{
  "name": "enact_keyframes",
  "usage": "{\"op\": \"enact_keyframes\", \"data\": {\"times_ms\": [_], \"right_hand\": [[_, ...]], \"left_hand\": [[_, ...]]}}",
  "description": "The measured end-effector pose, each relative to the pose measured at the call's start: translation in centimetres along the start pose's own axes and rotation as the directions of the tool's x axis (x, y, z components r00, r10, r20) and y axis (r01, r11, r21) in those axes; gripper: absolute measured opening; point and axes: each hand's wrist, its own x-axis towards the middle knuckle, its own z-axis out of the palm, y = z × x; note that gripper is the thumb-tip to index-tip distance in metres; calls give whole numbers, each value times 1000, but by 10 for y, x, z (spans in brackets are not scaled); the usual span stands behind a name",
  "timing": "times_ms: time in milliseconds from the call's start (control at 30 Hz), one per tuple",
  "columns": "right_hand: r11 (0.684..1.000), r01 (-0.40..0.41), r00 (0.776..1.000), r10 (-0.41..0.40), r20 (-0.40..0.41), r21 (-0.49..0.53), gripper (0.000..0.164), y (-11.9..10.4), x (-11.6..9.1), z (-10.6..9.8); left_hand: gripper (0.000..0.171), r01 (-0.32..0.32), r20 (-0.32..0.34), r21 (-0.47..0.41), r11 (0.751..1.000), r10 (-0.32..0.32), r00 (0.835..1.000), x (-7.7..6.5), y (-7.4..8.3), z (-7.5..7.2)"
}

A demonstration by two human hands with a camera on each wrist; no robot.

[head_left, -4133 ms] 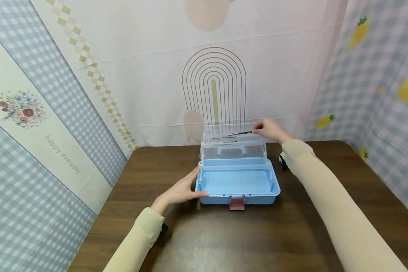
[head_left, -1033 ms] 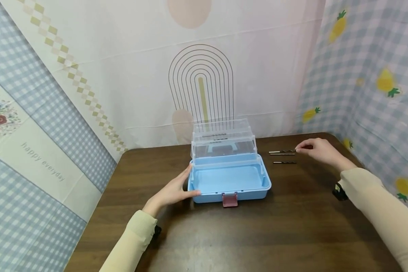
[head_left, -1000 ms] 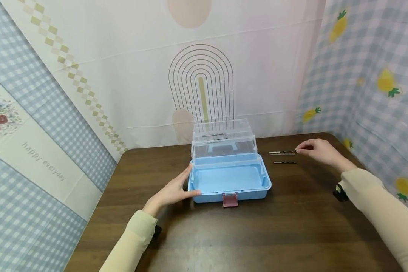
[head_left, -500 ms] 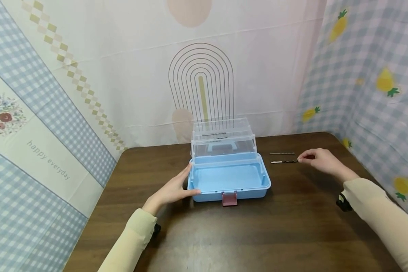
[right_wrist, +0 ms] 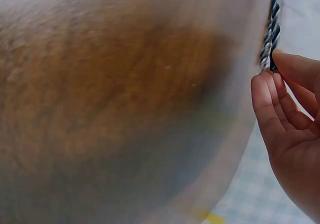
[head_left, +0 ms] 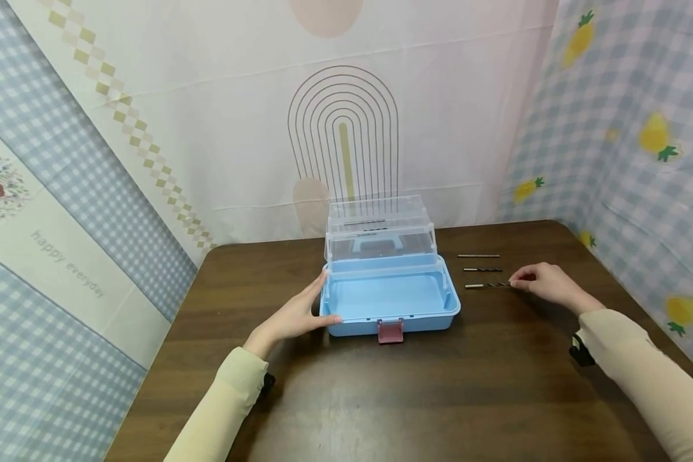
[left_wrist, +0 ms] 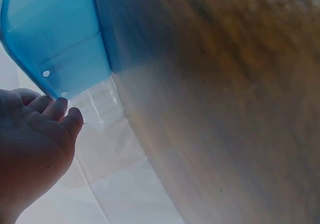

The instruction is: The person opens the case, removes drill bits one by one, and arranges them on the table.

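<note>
My right hand (head_left: 545, 282) pinches a drill bit (head_left: 478, 286) by its dark fluted end, between thumb and fingertips, low over the table at the right. In the right wrist view its dark spiral (right_wrist: 275, 31) rises from the fingertips. Behind it lie a dark-fluted drill bit (head_left: 482, 270) and a thinner one (head_left: 478, 256), roughly parallel. At the middle stands an open blue toolbox (head_left: 389, 295) with raised clear trays (head_left: 381, 244). My left hand (head_left: 291, 314) rests on its left side, fingers extended along the wall and thumb on the front rim.
Several drill bits (head_left: 365, 222) lie in the clear trays. A reddish latch (head_left: 390, 332) hangs from the toolbox's front. The brown table (head_left: 346, 398) ends behind the box at a patterned cloth backdrop (head_left: 254, 128).
My right hand has brought the drill bit from over the clear trays to the table at the right, then past the two lying bits toward the front. The left hand stays at the box.
</note>
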Motion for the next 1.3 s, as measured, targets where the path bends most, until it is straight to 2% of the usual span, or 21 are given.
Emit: {"op": "enact_keyframes", "data": {"times_ms": [333,567,733,1000,1300], "right_hand": [[999,-28,1000,27,7,25,28,9,0,8],[1000,4,1000,-4,18,31,29,6,8,9],[1000,-17,999,16,37,23,29,7,8,9],[992,-96,994,92,52,87,34,15,5,6],[986,-97,993,86,87,139,40,13,8,8]], "left_hand": [[113,-11,-4,3,1000,11,1000,0,2,-3],[112,-13,-12,8,1000,14,1000,1,2,-6],[112,-28,-5,15,999,28,1000,2,2,-3],[112,-32,-5,-2,999,32,999,5,4,-2],[112,2,-4,-3,1000,-2,1000,0,2,-2]]}}
